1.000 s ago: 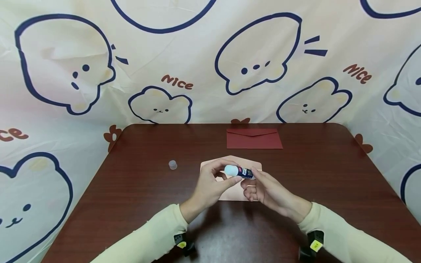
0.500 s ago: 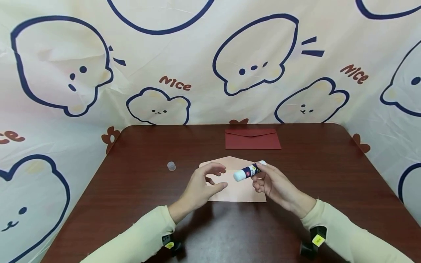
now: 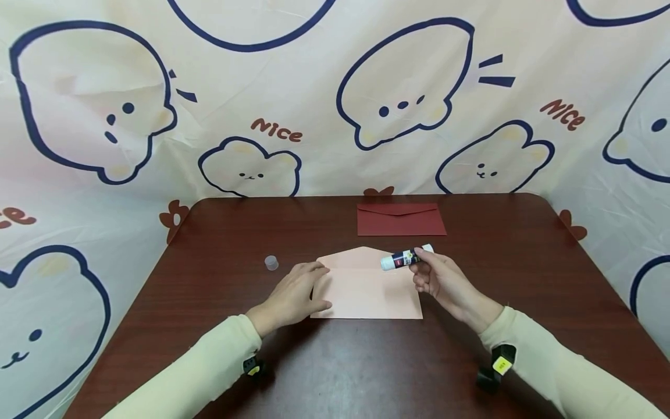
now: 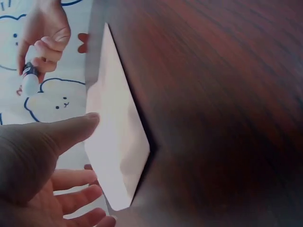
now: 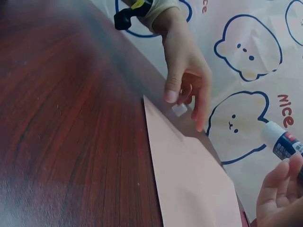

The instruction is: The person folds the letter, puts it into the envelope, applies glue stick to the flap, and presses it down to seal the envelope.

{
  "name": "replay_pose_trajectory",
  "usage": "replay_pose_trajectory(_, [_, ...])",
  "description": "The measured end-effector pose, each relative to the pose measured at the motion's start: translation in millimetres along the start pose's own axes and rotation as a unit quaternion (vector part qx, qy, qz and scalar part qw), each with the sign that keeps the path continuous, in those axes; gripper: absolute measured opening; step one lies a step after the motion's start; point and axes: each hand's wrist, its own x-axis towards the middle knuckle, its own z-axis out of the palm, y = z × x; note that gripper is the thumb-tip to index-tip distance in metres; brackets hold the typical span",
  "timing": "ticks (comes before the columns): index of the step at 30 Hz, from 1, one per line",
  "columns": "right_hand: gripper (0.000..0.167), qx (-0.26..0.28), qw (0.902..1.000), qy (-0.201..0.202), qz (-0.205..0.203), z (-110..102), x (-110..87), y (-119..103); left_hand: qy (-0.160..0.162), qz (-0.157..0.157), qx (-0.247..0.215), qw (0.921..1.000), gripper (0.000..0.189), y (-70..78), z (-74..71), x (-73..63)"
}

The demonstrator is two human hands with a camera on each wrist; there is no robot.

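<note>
In the head view a pale pink envelope [image 3: 369,294] lies on the table, its pointed flap spread away from the person. Over its left edge is my left hand [image 3: 293,295], fingers loosely bent and holding nothing; whether the fingertips touch the paper I cannot tell. My right hand [image 3: 450,288] pinches a glue stick [image 3: 402,258] between thumb and fingers above the envelope's right side. The stick is tilted, its white end pointing left; the label is dark blue. The right wrist view shows the glue stick [image 5: 284,142] at the right border, partly cut off.
A small translucent cap [image 3: 271,263] sits on the brown table [image 3: 220,244], left of the envelope. Farther back lies a closed red envelope [image 3: 402,220]. A cloth with cartoon bears [image 3: 251,166] hangs behind and beside the table.
My left hand has let go of the glue stick and moved left and down to the envelope's left edge. My right hand has carried the stick right and slightly up.
</note>
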Motion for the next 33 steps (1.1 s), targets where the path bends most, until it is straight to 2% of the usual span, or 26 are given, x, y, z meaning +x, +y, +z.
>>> replay_pose_trajectory(4, [0.030, -0.019, 0.9996, 0.018, 0.004, -2, 3.7, 1, -0.032, 0.009, 0.048, 0.9983, 0.067, -4.5, 2.4, -0.8])
replay_pose_trajectory(7, [0.030, -0.046, 0.9984, 0.033, -0.001, -2, 6.3, 2, -0.050, 0.021, 0.064, 0.9965, 0.065, -7.1, 6.3, -1.9])
replay_pose_trajectory(10, [0.031, -0.085, 0.9945, 0.058, -0.017, 1, 11.0, 5, -0.058, 0.032, 0.069, 0.9954, 0.061, -9.2, 10.5, -2.6])
replay_pose_trajectory(13, [0.034, -0.137, 0.9860, 0.083, -0.046, 5, 17.8, 8, -0.054, 0.040, 0.074, 0.9950, 0.061, -10.1, 12.3, -2.4])
replay_pose_trajectory(15, [0.034, -0.170, 0.9785, 0.090, -0.074, 10, 23.1, 9, -0.052, 0.047, 0.078, 0.9945, 0.060, -10.3, 12.0, -2.1])
replay_pose_trajectory(18, [0.031, -0.218, 0.9640, 0.081, -0.128, 18, 31.5, 12, -0.055, 0.053, 0.088, 0.9932, 0.061, -10.7, 11.8, -1.2])
replay_pose_trajectory(22, [0.021, -0.286, 0.9370, 0.053, -0.193, 29, 42.7, 18, -0.062, 0.059, 0.104, 0.9909, 0.060, -10.6, 9.9, -0.2])
replay_pose_trajectory(26, [0.015, -0.345, 0.9136, 0.039, -0.211, 40, 53.0, 23, -0.069, 0.057, 0.122, 0.9885, 0.057, -9.2, 8.6, 2.1])
replay_pose_trajectory(33, [0.011, -0.411, 0.8836, 0.050, -0.218, 52, 68.6, 27, -0.076, 0.052, 0.144, 0.9853, 0.053, -7.7, 9.8, 5.0])
